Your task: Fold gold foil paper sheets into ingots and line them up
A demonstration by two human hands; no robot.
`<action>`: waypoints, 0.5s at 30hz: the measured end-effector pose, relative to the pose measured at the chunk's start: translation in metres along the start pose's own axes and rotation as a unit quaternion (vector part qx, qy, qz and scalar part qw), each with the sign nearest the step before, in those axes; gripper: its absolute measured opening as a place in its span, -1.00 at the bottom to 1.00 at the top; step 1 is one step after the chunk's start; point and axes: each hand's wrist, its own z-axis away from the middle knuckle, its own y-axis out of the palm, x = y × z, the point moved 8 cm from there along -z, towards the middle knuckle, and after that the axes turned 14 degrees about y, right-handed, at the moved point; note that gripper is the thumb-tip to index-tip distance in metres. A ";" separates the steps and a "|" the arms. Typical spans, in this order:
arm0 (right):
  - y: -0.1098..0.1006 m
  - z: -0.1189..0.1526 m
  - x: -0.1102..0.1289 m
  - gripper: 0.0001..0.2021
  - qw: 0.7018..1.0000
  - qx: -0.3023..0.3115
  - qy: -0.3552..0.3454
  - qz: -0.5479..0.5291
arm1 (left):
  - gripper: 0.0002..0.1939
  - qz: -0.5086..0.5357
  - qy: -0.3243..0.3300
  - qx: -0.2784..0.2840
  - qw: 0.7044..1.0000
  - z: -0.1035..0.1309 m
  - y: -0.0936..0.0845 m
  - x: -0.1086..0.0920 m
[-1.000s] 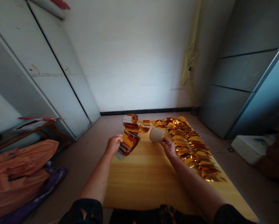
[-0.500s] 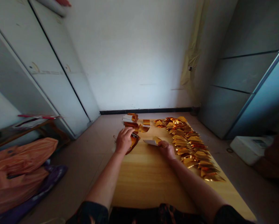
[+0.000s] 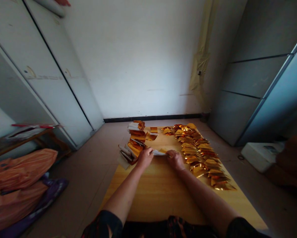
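Observation:
Between my hands, above the wooden table (image 3: 153, 188), is a sheet of gold foil paper (image 3: 159, 152) with its pale side partly showing. My left hand (image 3: 145, 158) pinches its left end, and my right hand (image 3: 175, 160) grips the right end. Just left of my left hand lies a loose stack of gold foil paper (image 3: 132, 150), some sheets curled with pale backs up. Rows of folded gold foil pieces (image 3: 200, 150) cover the table's right side, close to my right hand.
Further curled foil sheets (image 3: 137, 127) lie at the table's far left corner. White cabinets (image 3: 51, 66) stand left and a grey refrigerator (image 3: 252, 76) right. Orange and purple bags (image 3: 19, 185) are on the left; a white box (image 3: 256, 155) sits on the floor at right.
My left hand has moved right from the foil stack and now grips the left end of the sheet. My right hand still holds the sheet. The view has shifted slightly.

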 end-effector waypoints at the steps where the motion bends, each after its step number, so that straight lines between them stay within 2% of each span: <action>1: -0.001 -0.001 -0.001 -0.79 1.000 -0.009 0.005 0.002 | -0.77 -0.009 -0.006 -0.030 1.000 -0.001 -0.008 -0.001; 3: -0.004 -0.003 -0.006 -0.82 0.999 -0.026 0.024 -0.002 | -0.76 -0.024 0.031 -0.058 0.998 -0.003 -0.019 -0.011; 6: -0.008 -0.005 -0.015 -0.85 0.997 -0.046 0.054 -0.041 | -0.77 -0.008 0.115 -0.072 0.991 -0.003 -0.025 -0.032; 8: -0.011 -0.007 -0.019 -0.89 0.991 -0.061 0.068 -0.103 | -0.82 0.035 0.125 -0.097 0.987 -0.001 -0.028 -0.038; 9: -0.013 -0.008 -0.021 -0.93 0.984 -0.072 0.075 -0.144 | -0.86 0.065 0.104 -0.114 0.986 0.000 -0.029 -0.035; 11: -0.019 -0.010 -0.027 -0.92 0.961 -0.094 0.098 -0.242 | -0.92 0.141 0.019 -0.154 0.978 0.004 -0.027 -0.019; 13: -0.021 -0.014 -0.031 -0.85 0.929 -0.097 0.128 -0.334 | -0.86 0.232 -0.078 -0.186 0.952 0.008 -0.017 0.001; 15: -0.021 -0.018 -0.030 -0.82 0.907 -0.077 0.153 -0.384 | -0.82 0.316 -0.135 -0.198 0.918 0.011 -0.003 0.016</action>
